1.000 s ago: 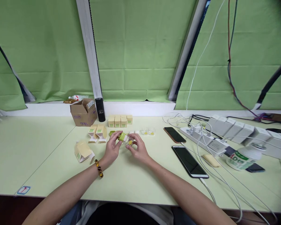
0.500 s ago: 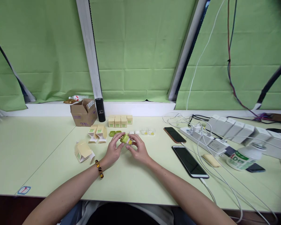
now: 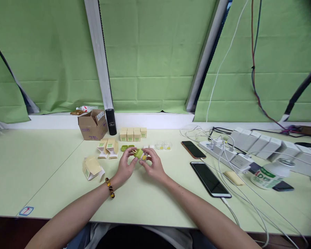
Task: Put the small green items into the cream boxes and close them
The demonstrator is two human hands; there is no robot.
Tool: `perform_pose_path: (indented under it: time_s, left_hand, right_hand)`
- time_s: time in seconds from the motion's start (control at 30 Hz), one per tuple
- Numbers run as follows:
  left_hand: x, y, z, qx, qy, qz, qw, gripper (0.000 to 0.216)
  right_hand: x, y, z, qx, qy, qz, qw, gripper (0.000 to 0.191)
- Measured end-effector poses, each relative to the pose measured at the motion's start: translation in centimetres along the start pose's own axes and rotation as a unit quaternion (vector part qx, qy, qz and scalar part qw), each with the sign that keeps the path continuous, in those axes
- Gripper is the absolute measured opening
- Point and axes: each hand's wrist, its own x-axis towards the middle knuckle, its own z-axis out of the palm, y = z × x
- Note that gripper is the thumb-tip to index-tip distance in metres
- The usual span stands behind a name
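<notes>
Between my two hands, above the table, is a small green case [image 3: 138,153] with a clear plastic piece [image 3: 144,157] bearing a yellow spot against its right side. My left hand [image 3: 124,166] has its fingers and thumb closed on the green case. From the right, my right hand [image 3: 154,166] pinches the clear plastic piece. Fingers partly cover both items. Just behind lie more green case parts [image 3: 124,148], small white pieces [image 3: 151,147] partly hidden by my fingers, and clear plastic shells [image 3: 163,146] with yellow spots.
Opened cream cartons [image 3: 92,167] lie left; several closed cream boxes [image 3: 130,134] stand behind. At the back are a cardboard box [image 3: 92,128] and black flask [image 3: 111,121]. Rightward are two phones [image 3: 209,179], a power strip [image 3: 223,154], white cables and a white bottle [image 3: 271,173].
The green case has turned slightly and shifted a little to the right between my fingers. My right fingertips have moved slightly inward over the clear piece. Everything else stays put.
</notes>
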Motion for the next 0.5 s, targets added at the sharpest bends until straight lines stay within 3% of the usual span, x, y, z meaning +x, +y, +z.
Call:
perform_pose_path:
  time_s: [0.5]
  left_hand:
    - [-0.09, 0.5, 0.05, 0.005, 0.022, 0.004, 1.0, 0.046]
  right_hand:
    - [-0.02, 0.02, 0.07, -0.004, 0.001, 0.003, 1.0, 0.043]
